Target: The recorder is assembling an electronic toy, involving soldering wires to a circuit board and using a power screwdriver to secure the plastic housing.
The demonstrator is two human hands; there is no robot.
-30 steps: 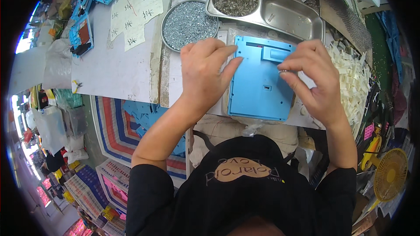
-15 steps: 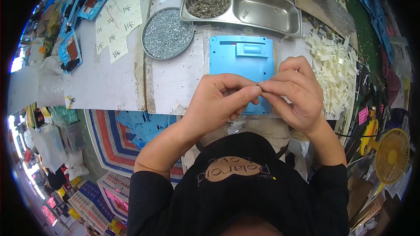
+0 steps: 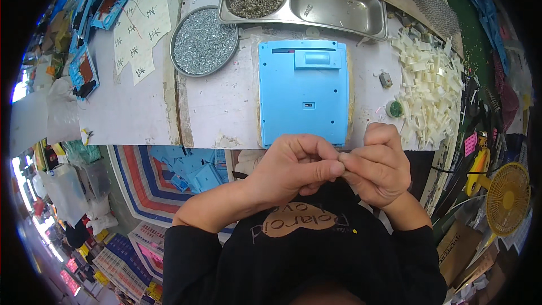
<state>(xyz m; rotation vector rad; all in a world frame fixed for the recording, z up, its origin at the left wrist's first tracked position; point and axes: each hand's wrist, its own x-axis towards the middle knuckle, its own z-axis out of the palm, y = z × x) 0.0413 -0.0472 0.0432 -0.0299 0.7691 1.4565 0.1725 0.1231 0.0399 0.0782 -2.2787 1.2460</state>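
My left hand and my right hand meet fingertip to fingertip in front of my body, just off the table's near edge. Both are closed in a pinch; whatever lies between the fingertips is hidden or too small to name. Just beyond them, a flat light-blue plastic casing rests on the table, with a raised rectangular block near its far edge and a small slot in its face. Neither hand appears to grip the casing, though the left knuckles overlap its near edge from this view.
A round metal dish of small silver screws sits left of the casing. Behind stands a steel compartment tray with small metal parts. White plastic pieces are heaped at right, beside a small metal block and a green round item.
Both hands, still pinched together, have drawn back toward my body and off the casing, uncovering its lower part. The whole view has shifted slightly.
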